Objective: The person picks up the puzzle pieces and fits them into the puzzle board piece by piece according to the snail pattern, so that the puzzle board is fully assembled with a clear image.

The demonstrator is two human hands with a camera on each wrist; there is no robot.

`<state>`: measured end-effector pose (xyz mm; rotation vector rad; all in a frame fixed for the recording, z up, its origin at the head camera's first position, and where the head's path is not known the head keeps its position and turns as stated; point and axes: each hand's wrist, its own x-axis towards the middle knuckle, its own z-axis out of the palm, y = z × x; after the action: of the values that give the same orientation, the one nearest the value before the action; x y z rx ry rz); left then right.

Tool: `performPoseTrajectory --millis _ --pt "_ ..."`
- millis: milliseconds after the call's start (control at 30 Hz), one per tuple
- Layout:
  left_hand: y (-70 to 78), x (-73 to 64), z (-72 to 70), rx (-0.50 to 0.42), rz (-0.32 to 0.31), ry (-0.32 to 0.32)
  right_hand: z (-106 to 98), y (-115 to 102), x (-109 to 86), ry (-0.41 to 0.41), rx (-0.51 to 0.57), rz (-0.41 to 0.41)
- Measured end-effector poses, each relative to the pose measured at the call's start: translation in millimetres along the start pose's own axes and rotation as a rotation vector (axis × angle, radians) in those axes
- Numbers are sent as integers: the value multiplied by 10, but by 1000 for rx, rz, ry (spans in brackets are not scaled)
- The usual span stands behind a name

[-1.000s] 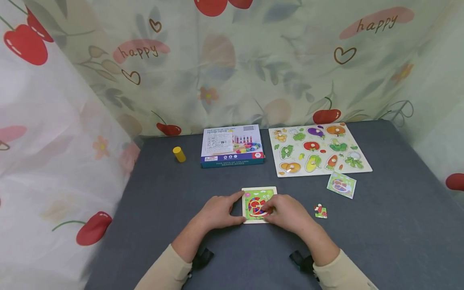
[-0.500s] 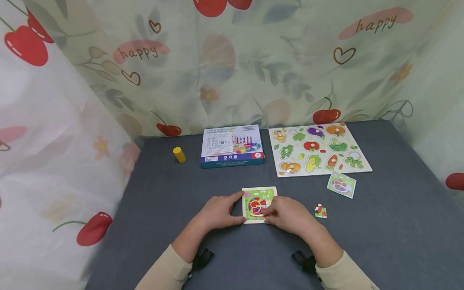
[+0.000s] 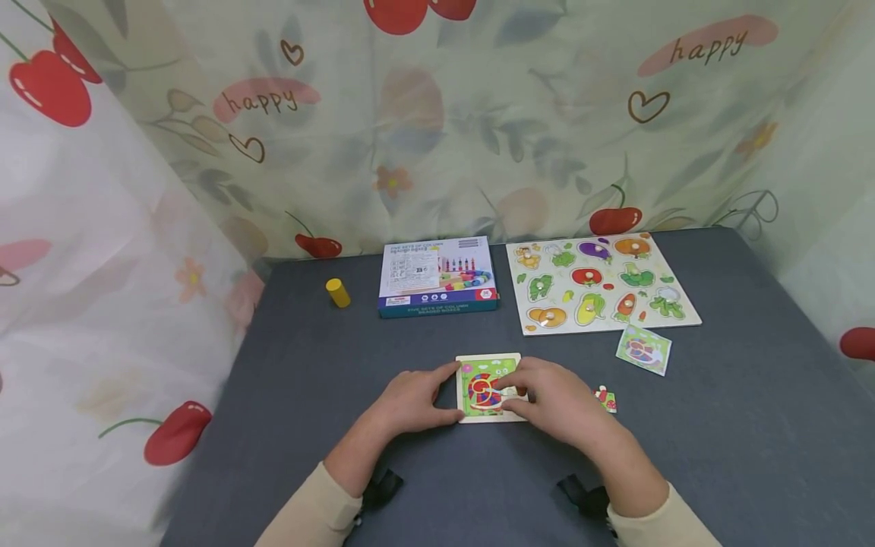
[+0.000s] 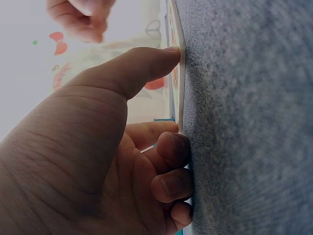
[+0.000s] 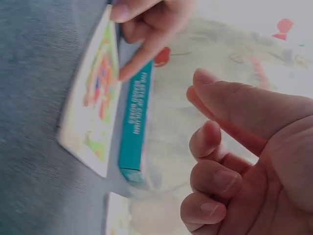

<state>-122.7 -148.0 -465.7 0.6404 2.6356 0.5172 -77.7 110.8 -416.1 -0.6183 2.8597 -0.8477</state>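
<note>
In the head view, a small wooden snail puzzle [image 3: 483, 391] in a pale frame lies flat on the dark tabletop. My left hand [image 3: 413, 399] holds its left edge, with index finger and thumb at the two left corners; the other fingers curl in on the tabletop. My right hand [image 3: 554, 399] hovers over the puzzle's right side and hides part of it. Its fingers are loosely bent, and in the right wrist view nothing shows between thumb and index finger. Partly behind that hand lies a loose puzzle piece or pieces [image 3: 608, 401], red, white and green.
A snail picture card [image 3: 643, 350] touches the vegetable peg board [image 3: 601, 282] at the back right. Behind the puzzle stands a flat bead-set box [image 3: 438, 277]. A yellow cylinder [image 3: 338, 292] is at the back left. Printed curtains border the table [image 3: 738, 425].
My right hand has risen off the puzzle and shifted slightly right, its thumb and index finger parting; it now partly covers the loose piece. The left hand stays at the puzzle's edge.
</note>
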Motion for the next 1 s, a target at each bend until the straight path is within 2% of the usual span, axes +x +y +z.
performPoseTrajectory --millis 367,667,1000 --pt "-16 4 14 4 19 10 -310 -74 -140 141 23 -90" --pt "-15 10 19 -1 11 7 -499 -40 -251 223 42 -91" --pt "-19 14 11 0 6 0 -619 124 -366 294 16 -67"
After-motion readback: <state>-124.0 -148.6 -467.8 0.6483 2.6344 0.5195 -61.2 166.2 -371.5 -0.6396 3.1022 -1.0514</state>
